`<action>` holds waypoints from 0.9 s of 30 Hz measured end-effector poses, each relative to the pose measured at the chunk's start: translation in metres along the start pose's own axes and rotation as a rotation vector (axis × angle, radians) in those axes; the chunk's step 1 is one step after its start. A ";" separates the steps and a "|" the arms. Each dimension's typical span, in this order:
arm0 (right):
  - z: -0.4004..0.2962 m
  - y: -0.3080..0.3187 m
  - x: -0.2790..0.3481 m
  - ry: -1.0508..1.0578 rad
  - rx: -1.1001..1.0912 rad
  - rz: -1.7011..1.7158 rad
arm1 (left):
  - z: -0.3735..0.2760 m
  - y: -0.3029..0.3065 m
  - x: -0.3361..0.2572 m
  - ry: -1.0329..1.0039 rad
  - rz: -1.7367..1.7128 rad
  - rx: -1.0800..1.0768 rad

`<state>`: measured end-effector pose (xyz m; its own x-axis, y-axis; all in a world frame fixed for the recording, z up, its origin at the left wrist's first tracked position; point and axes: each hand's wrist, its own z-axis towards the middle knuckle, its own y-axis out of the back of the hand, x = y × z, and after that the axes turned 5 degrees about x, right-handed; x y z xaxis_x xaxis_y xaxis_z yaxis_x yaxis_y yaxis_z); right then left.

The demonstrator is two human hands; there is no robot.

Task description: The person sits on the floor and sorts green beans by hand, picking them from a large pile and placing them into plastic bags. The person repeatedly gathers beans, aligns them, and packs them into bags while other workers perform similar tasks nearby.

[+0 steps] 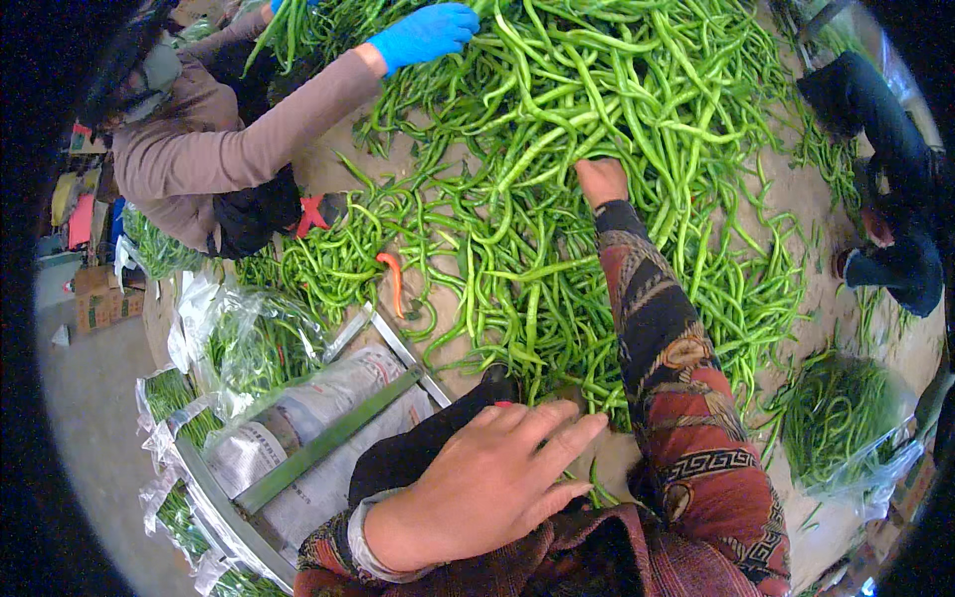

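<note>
A large heap of long green chili peppers [537,283] spreads over the floor in front of me. My right hand [603,181] reaches into its far part, with the fingers hidden under peppers, so its grip does not show. Close to my body, over my lap, hovers my left hand [485,477]. Its back faces up, its fingers are a little apart, and nothing shows in it; the palm is hidden. One orange-red pepper [392,283] lies among green ones left of the heap's middle.
At the left stands a metal frame [328,440] lined with printed sheeting, near clear plastic bags of peppers [254,343]. Another filled bag [843,425] sits at right. A co-worker's blue-gloved hand [425,36] touches the heap's far side. Another person [888,172] is at the right edge. Cardboard boxes [108,298] stand far left.
</note>
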<state>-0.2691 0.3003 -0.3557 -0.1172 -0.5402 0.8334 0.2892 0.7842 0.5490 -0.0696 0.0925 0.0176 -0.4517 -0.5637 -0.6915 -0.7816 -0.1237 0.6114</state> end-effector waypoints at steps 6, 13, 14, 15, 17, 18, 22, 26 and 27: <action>0.004 -0.009 0.004 -0.188 0.084 0.275 | -0.007 -0.002 -0.005 0.009 -0.005 -0.002; 0.009 -0.016 -0.020 0.004 0.024 -0.035 | -0.005 -0.004 -0.009 -0.026 0.012 0.003; 0.007 -0.010 -0.007 -0.104 0.089 0.139 | -0.009 -0.008 -0.011 -0.018 0.005 -0.001; 0.008 -0.004 0.002 -0.201 0.128 0.266 | -0.010 -0.008 -0.014 -0.017 0.007 0.005; 0.009 0.007 0.010 -0.330 0.200 0.349 | -0.012 -0.010 -0.020 -0.024 0.034 0.006; 0.012 0.012 0.011 -0.364 0.247 0.323 | -0.013 -0.013 -0.021 -0.033 0.047 0.001; -0.012 0.031 0.028 -0.514 0.407 0.257 | -0.019 -0.020 -0.030 -0.025 0.070 -0.016; -0.082 0.069 0.058 -0.716 0.431 0.578 | -0.028 -0.036 -0.035 -0.002 0.070 -0.090; -0.100 0.078 0.063 -0.710 0.428 0.603 | -0.030 -0.038 -0.038 0.004 0.071 -0.101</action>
<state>-0.1585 0.2970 -0.2668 -0.6399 0.1764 0.7479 0.1393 0.9838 -0.1128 -0.0095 0.0941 0.0323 -0.5029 -0.5771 -0.6435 -0.7003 -0.1643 0.6947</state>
